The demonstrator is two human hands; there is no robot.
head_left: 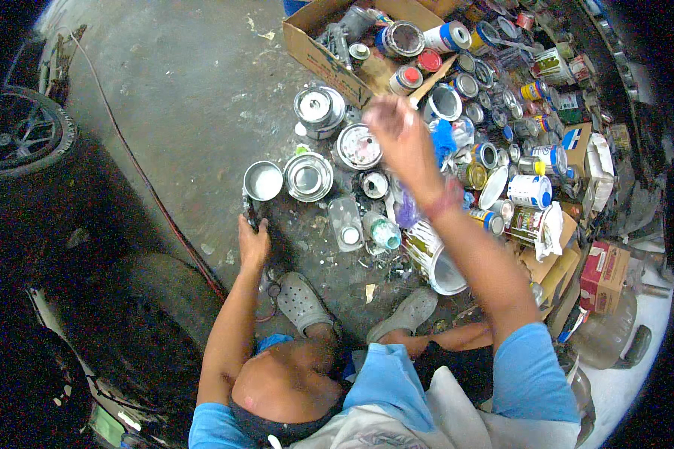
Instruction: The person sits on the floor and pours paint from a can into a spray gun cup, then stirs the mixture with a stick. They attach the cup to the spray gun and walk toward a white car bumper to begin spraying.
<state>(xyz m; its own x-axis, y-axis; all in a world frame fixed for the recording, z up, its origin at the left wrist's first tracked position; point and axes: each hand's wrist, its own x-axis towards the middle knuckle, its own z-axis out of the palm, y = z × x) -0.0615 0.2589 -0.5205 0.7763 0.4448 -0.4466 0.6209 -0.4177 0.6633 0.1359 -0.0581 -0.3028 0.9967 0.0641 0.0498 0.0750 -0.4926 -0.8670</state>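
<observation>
My left hand [254, 239] is closed around the dark grip of what looks like a paint spray gun [252, 212]. Its round metal cup [263, 182] stands uncovered above the fingers, with pale paint inside. Beside the cup is a wide silver can [308, 176]. My right hand [394, 126] reaches over the cans near the cardboard box and is smeared by motion, so its fingers and anything in them are unclear. Just left of it stands a paint-spattered can [359, 146], and farther off another white-stained can [319, 109].
An open cardboard box [323, 66] of cans stands at the far side. Many paint cans crowd the right, including a tipped white-streaked can [434, 262]. A clear plastic bottle [383, 231] lies near my feet. A hose [146, 183] crosses the floor beside a car wheel [26, 135].
</observation>
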